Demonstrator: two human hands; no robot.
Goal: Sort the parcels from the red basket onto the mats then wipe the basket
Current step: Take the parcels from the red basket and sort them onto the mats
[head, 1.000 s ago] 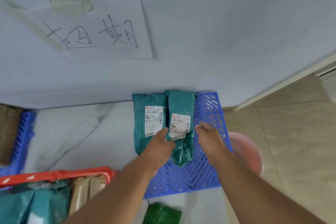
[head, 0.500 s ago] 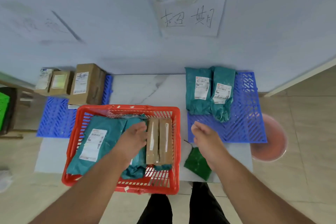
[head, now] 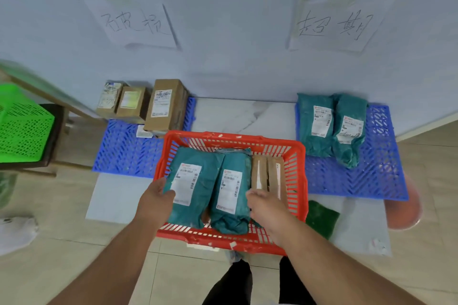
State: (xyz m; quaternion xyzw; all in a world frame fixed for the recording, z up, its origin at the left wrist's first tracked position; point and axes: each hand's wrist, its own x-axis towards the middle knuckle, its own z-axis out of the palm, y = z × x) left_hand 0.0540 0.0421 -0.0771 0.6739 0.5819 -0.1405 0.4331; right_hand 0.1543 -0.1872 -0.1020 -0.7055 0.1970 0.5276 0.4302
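At the far left a green perforated crate [head: 23, 129] is sitting half cut off by the frame edge, and a white object [head: 14, 233] below it is too blurred to identify. Three cardboard boxes [head: 166, 104] are standing on the left blue mat [head: 124, 148], against the wall under a handwritten paper sign [head: 135, 23]. The red basket [head: 296, 173] is resting on the floor between the two mats, holding two teal parcels and two narrow brown parcels [head: 267, 173]. The left hand [head: 155, 202] is closing its grip on the lower left edge of the left teal parcel [head: 190, 186], fingers hidden beneath it. The right hand [head: 266, 205] is lying with fingers curled at the right edge of the second teal parcel [head: 233, 193]; whether its grip is actually holding it cannot be told. A dark green cloth [head: 322, 219] is lying just right of the basket. Two more teal parcels [head: 332, 126] are lying side by side on the right blue mat [head: 371, 178], under a second sign [head: 337, 25]. A pink basin [head: 404, 210] is showing partly hidden behind that mat.
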